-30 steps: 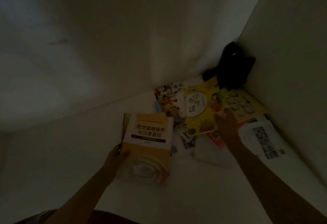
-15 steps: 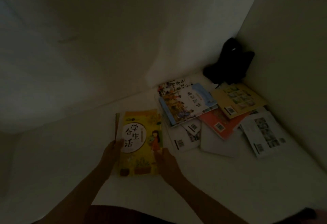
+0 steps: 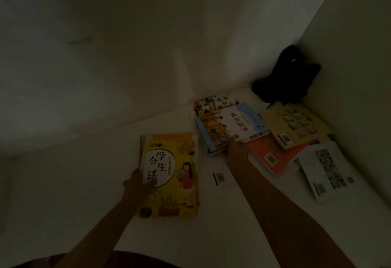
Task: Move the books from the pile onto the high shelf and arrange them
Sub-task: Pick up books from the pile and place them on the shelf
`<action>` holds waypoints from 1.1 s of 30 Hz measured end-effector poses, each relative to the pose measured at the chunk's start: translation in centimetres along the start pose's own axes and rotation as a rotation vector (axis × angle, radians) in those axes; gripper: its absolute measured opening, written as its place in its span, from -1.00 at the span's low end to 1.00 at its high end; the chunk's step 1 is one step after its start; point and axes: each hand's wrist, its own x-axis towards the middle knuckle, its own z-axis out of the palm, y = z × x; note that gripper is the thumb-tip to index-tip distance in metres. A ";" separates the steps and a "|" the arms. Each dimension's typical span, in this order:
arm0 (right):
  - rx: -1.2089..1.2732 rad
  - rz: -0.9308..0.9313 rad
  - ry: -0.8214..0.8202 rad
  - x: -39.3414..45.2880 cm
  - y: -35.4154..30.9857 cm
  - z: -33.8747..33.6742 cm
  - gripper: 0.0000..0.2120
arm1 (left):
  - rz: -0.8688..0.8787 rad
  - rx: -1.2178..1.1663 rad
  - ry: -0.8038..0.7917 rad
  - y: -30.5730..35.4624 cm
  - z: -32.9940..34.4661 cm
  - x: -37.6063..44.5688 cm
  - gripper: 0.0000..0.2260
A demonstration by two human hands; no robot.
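Observation:
A yellow book (image 3: 175, 174) with a girl on its cover lies on top of an orange book (image 3: 173, 136); together they form a small stack on the white shelf floor (image 3: 74, 183). My left hand (image 3: 138, 185) grips this stack at its left edge, thumb on the cover. To the right is a loose pile: a blue-and-white book (image 3: 234, 123) on top, an orange-red book (image 3: 273, 153), a tan book (image 3: 296, 126) and a white book (image 3: 325, 168). My right hand (image 3: 236, 149) reaches to the near edge of the blue-and-white book; its fingers are hard to make out in the dim light.
A black object (image 3: 285, 77) sits in the far right corner. White walls close in behind (image 3: 148, 45) and on the right (image 3: 364, 56). Another illustrated book (image 3: 213, 103) lies at the back of the pile, and a white sheet with a barcode (image 3: 219, 175) lies between stack and pile.
My right hand carried the yellow book from the pile onto the orange book held by my left hand, let go, and has moved back right to the blue-and-white book.

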 end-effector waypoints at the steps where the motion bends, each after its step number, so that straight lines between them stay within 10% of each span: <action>1: 0.013 0.001 0.018 -0.1 0.0 -0.1 -0.61 | -0.001 -0.021 0.001 0.1 -0.1 -0.1 -0.35; 11: -0.001 -0.397 -0.105 -9.6 -0.8 -4.3 -0.74 | -0.071 -0.534 -0.135 0.3 -1.7 -0.8 -0.50; 18: -0.406 -0.133 -0.526 -12.3 5.9 -0.7 -0.87 | -0.050 -0.632 -0.227 0.1 -1.7 -0.7 -0.44; 23: -0.942 -0.402 -0.341 -13.0 8.0 0.8 -0.82 | 0.069 -0.482 -0.167 -0.7 -1.4 -0.5 -0.48; 28: -0.722 -0.124 -0.193 -10.4 8.1 2.1 -0.03 | 0.022 -0.490 -0.198 0.3 -1.5 -0.2 -0.77; 33: -0.664 0.014 -0.203 -11.1 8.2 4.8 0.02 | 0.020 -0.649 -0.337 0.3 -0.5 -1.0 -0.69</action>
